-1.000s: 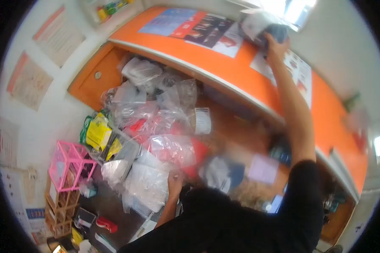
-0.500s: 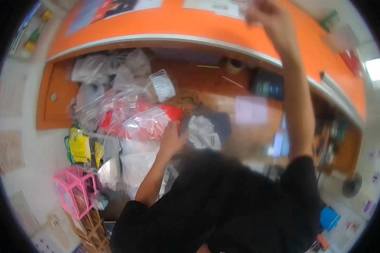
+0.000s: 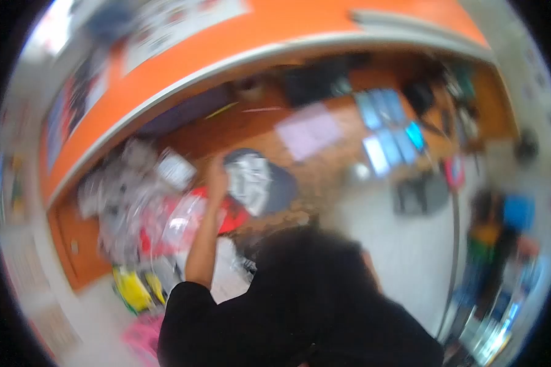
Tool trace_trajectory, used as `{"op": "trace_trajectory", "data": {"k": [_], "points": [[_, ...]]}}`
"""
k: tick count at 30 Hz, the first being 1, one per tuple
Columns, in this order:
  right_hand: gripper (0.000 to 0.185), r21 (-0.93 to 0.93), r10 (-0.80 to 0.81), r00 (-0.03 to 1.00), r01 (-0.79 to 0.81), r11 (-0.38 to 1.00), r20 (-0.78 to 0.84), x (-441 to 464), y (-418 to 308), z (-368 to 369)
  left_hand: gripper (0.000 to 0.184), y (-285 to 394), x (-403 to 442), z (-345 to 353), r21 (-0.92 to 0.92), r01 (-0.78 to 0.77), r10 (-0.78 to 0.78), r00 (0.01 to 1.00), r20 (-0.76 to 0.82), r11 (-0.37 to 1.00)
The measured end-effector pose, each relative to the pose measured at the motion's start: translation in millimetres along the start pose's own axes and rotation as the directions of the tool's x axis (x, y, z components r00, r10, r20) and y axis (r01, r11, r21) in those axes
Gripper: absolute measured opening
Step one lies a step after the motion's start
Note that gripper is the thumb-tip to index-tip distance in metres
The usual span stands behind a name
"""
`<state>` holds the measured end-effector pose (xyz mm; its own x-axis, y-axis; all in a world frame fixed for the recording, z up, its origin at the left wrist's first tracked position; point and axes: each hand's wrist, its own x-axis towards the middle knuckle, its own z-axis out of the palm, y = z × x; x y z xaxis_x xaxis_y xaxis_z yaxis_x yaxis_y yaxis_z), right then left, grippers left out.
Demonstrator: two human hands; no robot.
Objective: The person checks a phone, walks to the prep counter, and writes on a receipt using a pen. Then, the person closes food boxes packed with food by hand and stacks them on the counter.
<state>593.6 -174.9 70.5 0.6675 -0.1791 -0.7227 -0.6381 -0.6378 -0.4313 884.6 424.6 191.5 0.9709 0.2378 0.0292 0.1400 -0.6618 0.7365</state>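
My left hand (image 3: 217, 174) is at the left edge of a dark blue cap-like item (image 3: 278, 188) with crumpled white wrapping (image 3: 250, 183) on it. Motion smears the fingers, so whether they grip it is unclear. Just left of the hand lie a red item (image 3: 229, 217) and a heap of clear plastic bags (image 3: 125, 196). A white label (image 3: 176, 169) shows on top of the heap. My right hand is out of sight; only part of that arm (image 3: 371, 272) shows beside my body.
Several phones (image 3: 389, 131) lie at the right of the wooden desk, near a pink sheet (image 3: 309, 130). An orange ledge (image 3: 300, 21) runs above. Yellow packets (image 3: 131, 290) and a pink basket (image 3: 144, 336) are lower left. A blue box (image 3: 518, 211) stands far right.
The view has turned right. My left hand has moved from the plastic bags to the cap-like item. My right hand has come down from the orange ledge and out of sight.
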Motion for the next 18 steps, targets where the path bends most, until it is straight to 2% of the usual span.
{"op": "trace_trajectory", "data": {"k": [2,3,5,6,7,8,9,11,12,14,15,17,18], "points": [[0.016,0.091,0.138,0.990,-0.134,0.987,-0.031,-39.2,29.6,15.8,0.053,-1.6,36.7,-16.7,0.066,-0.088,0.086,0.996,0.033,0.994],[0.017,0.151,0.180,0.983,-0.172,0.973,-0.037,-54.6,39.0,25.8,0.054,0.5,49.3,-22.4,-0.086,-0.059,0.065,0.996,0.068,0.995],[0.018,0.254,0.227,0.973,-0.211,0.944,-0.038,-76.9,53.6,42.0,0.053,-39.8,77.5,-28.2,0.006,0.021,-0.022,0.997,0.079,1.000],[0.018,0.300,0.238,0.971,-0.218,0.928,-0.029,-80.1,62.8,47.4,0.052,-49.5,82.8,-23.6,0.069,0.066,-0.065,0.998,-0.004,0.995],[0.018,0.339,0.247,0.969,-0.226,0.913,-0.020,-84.6,70.7,52.3,0.051,-68.4,94.1,-22.5,0.197,0.033,-0.032,0.999,-0.008,0.980],[0.019,0.365,0.252,0.968,-0.231,0.902,-0.010,-91.0,78.2,56.7,0.051,-97.2,97.3,-21.3,0.323,0.087,-0.059,0.994,-0.094,0.942],[0.020,0.383,0.253,0.967,-0.233,0.894,-0.003,-94.2,88.0,60.7,0.055,-78.1,86.3,-17.7,0.233,0.066,-0.022,0.982,-0.186,0.970],[0.021,0.394,0.242,0.970,-0.231,0.889,0.022,-96.8,110.5,68.7,0.056,-37.9,64.6,-8.2,0.503,-0.048,0.231,0.923,-0.309,0.863],[0.021,0.380,0.230,0.973,-0.226,0.897,0.035,-96.0,124.4,68.8,0.056,-13.8,53.4,1.8,0.500,-0.054,0.234,0.923,-0.306,0.865],[0.022,0.310,0.195,0.979,-0.206,0.928,0.065,-90.4,160.3,68.3,0.055,61.6,14.7,28.6,0.179,-0.088,0.145,0.932,-0.333,0.980],[0.023,0.243,0.175,0.981,-0.192,0.951,0.088,-84.7,181.7,65.4,0.055,93.1,-3.5,51.6,0.174,-0.088,0.143,0.930,-0.338,0.981],[0.024,0.044,0.146,0.975,-0.156,0.987,0.167,-67.6,229.5,47.7,0.052,153.6,-42.4,105.0,-0.036,-0.172,0.150,0.929,-0.338,0.985],[0.024,-0.102,0.144,0.963,-0.123,0.987,0.228,-59.9,248.6,34.2,0.050,175.3,-60.8,134.3,-0.033,-0.211,0.188,0.923,-0.336,0.977]]}}
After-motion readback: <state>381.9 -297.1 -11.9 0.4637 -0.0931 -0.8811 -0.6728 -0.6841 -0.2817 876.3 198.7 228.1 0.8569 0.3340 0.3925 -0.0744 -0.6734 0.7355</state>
